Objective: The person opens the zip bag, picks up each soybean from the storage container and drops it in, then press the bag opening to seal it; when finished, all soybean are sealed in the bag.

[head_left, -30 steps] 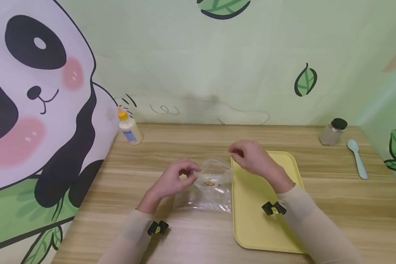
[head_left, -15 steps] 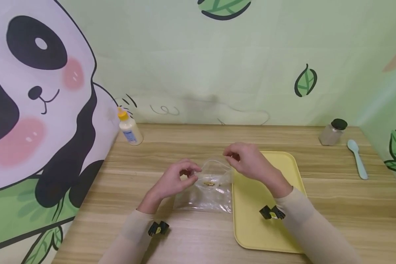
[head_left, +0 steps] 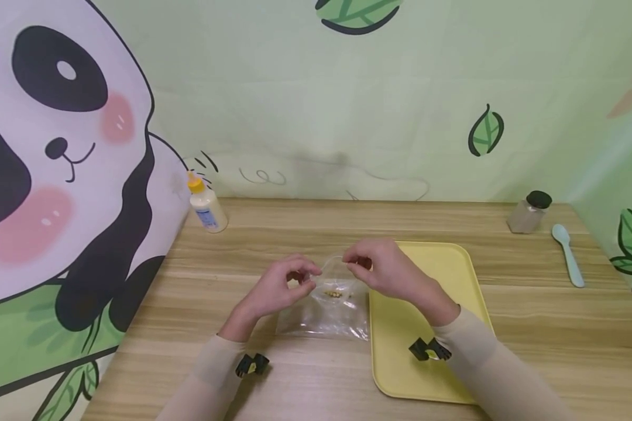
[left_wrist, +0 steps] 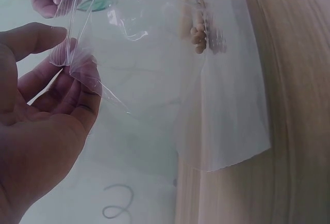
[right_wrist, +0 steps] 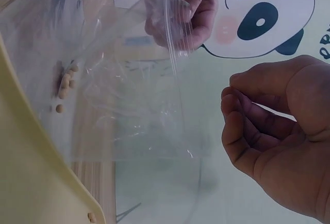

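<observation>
A clear zip bag lies partly on the table with its mouth end raised. Several small tan beans are gathered low in it. My left hand pinches the bag's zip edge between thumb and fingers at the left corner, as the left wrist view shows. My right hand is over the right part of the bag's mouth, near the tray. In the right wrist view its thumb and fingertips come together beside the zip edge, and nothing shows between them.
A yellow tray lies right of the bag, under my right forearm. One bean is at its edge. Behind stand a white bottle with yellow cap and a black-lidded jar; a pale blue spoon lies beside the jar.
My right hand has moved left and nearer, from above the tray's corner to over the bag's mouth. The left hand keeps its place on the bag.
</observation>
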Motion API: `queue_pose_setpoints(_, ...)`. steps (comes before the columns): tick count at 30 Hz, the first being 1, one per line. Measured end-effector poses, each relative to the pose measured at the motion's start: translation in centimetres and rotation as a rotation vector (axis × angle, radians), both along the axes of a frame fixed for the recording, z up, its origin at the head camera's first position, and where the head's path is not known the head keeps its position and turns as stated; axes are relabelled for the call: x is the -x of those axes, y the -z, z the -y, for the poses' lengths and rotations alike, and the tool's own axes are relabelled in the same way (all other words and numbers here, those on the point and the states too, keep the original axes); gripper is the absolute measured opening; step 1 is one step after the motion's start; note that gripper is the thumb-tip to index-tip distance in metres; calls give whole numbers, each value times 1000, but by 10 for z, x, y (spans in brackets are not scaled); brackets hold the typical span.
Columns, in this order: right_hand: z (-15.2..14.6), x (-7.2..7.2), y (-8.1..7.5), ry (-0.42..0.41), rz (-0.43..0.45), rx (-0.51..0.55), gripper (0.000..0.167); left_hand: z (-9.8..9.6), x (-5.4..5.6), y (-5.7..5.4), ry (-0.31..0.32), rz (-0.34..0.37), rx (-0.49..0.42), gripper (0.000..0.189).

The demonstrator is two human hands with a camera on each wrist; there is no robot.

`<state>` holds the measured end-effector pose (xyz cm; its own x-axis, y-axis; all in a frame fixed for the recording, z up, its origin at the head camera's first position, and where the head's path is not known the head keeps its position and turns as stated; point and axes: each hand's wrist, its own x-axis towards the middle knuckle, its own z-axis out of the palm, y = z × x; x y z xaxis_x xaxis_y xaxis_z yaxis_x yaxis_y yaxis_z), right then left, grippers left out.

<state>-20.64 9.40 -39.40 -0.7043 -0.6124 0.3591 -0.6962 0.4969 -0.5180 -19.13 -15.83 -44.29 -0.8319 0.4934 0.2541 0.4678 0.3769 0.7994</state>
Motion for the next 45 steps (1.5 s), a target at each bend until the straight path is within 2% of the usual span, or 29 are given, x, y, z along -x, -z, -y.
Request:
queue_pose_setpoints(3, 3, -2, 1, 5, 21, -24, 9, -2, -2, -5, -5, 3, 11, 21)
queue_pose_setpoints(7, 5, -3, 2, 7, 36, -40, 11, -5, -12, -22, 1, -7, 7, 20)
queue_pose_setpoints(10, 5, -3, 3, 4, 37, -39, 11, -5, -16, -31, 9, -18, 0, 21)
queue_pose_setpoints(28, 1, 2, 5, 23, 56, -36, 12, -6, -17, -33, 17, -2, -6, 21)
queue_pose_setpoints(45, -19, 30, 12, 133, 119, 10, 13, -6, -17, -32, -6, 0, 3, 18)
